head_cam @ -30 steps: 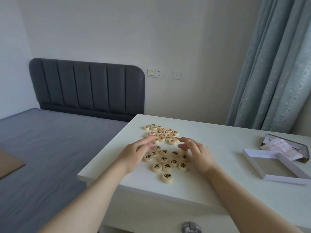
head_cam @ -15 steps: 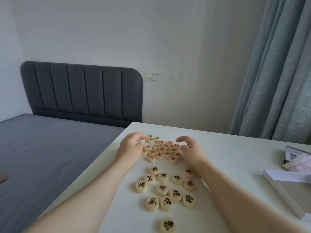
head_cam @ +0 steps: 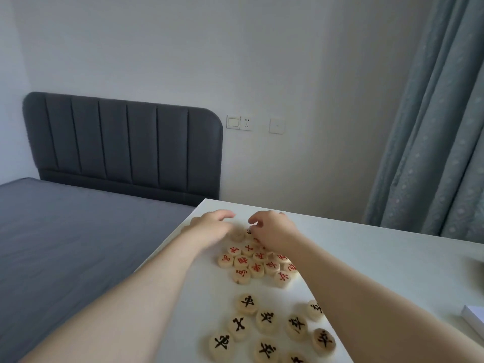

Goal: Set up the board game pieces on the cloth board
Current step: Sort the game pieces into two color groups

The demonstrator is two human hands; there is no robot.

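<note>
Round wooden game pieces lie on the white table (head_cam: 379,258). A tight cluster with red characters (head_cam: 256,263) sits in the middle, and a looser group with black characters (head_cam: 267,326) lies nearer to me. My left hand (head_cam: 212,229) and my right hand (head_cam: 275,229) are both at the far end of the red cluster, fingers curled down over the farthest pieces. A blurred piece (head_cam: 237,235) lies at my left fingertips. My right thumb and forefinger are close together; whether they pinch a piece is hidden. No cloth board is in view.
The table's left edge runs along a grey bed (head_cam: 65,244) with a dark padded headboard (head_cam: 125,142). A white box corner (head_cam: 472,318) shows at the right edge. A blue-grey curtain (head_cam: 440,140) hangs behind the table on the right.
Both hands have reached further away, from the sides of the red cluster to its far end. The camera has moved closer, so the pieces look larger and lower.
</note>
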